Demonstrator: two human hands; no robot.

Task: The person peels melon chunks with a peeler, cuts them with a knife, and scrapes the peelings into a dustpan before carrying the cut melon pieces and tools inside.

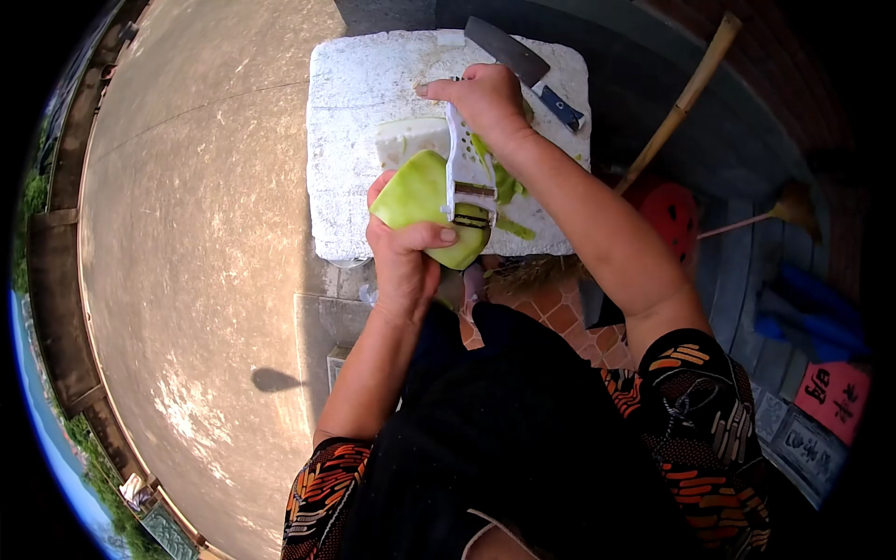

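Observation:
My left hand [408, 245] is wrapped round a large light-green vegetable [413, 192], thumb across its lower side. My right hand [487, 101] grips the top of a white peeler [462, 154], whose slotted blade end lies against the vegetable's right side. Green peelings [512, 227] lie just right of the peeler, on a rough white block [343, 112]. Behind the vegetable is a pale flat piece [401, 138] on the block. A cleaver [509, 51] with a dark handle rests at the block's far right corner.
A bamboo pole [686, 101] leans at the right, near a red object with dark spots [668, 219]. A blue cloth [810, 313] and a pink sign [833, 399] are farther right. Concrete ground [196, 233] stretches to the left; reddish tiles [562, 318] show below the block.

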